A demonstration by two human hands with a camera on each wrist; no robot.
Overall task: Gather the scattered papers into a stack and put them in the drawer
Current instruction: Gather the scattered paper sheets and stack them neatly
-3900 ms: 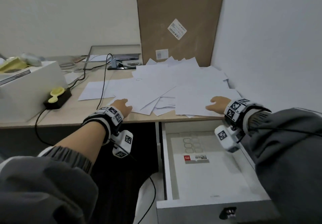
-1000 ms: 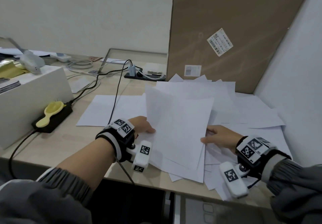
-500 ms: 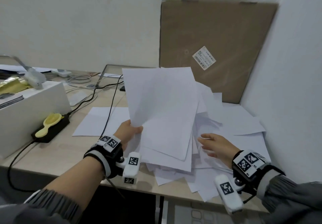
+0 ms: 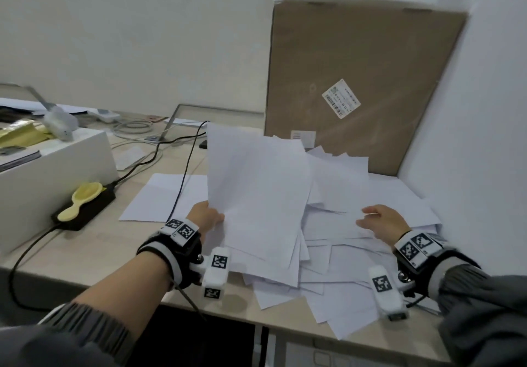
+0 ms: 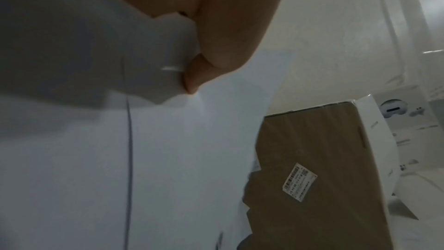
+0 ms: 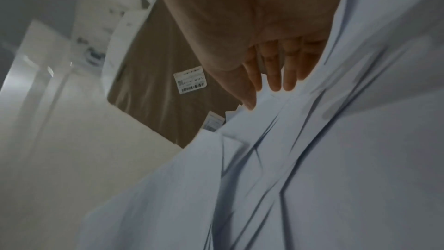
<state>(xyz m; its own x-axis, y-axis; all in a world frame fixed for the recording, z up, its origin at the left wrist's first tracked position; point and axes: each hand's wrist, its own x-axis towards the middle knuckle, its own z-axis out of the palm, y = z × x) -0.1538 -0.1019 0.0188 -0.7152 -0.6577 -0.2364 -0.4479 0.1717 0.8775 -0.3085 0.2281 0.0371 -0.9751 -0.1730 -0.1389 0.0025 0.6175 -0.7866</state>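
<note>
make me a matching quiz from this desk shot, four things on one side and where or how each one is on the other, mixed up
Things:
1. left hand
2. right hand
3. yellow spoon
4. cardboard box

States:
a. leans in the corner behind the papers
b. lies on a black block
c. holds up the raised sheets
d. fingers straight, on the pile

Pairs: 1-c, 2-d, 3-b, 4-a
</note>
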